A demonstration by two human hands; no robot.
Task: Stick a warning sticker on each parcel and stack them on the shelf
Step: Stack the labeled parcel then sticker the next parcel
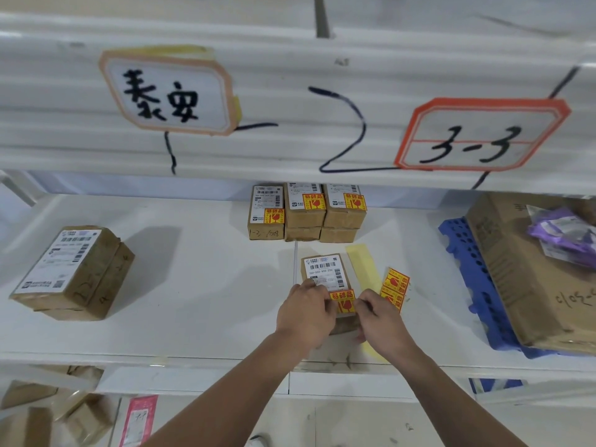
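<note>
— Where's the warning sticker [343, 301]?
— On the near end of the small parcel [324, 269], right between the hands. The left hand [306, 314] pinches its left edge and the right hand [382, 321] its right edge, fingers curled on it.
— And the parcel?
— Flat on the white shelf [193, 285], just in front of the stacked parcels [306, 214]. Spare stickers [396, 290] lie beside the right hand.

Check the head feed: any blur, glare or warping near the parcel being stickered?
Head view: parcel and sticker, held by left hand and right hand, are sharp; the sign overhead looks soft and bowed by the wide lens; lighting even, no harsh glare; a soft shadow falls right of the far-left box; the bottom-left corner is blurred.
</note>
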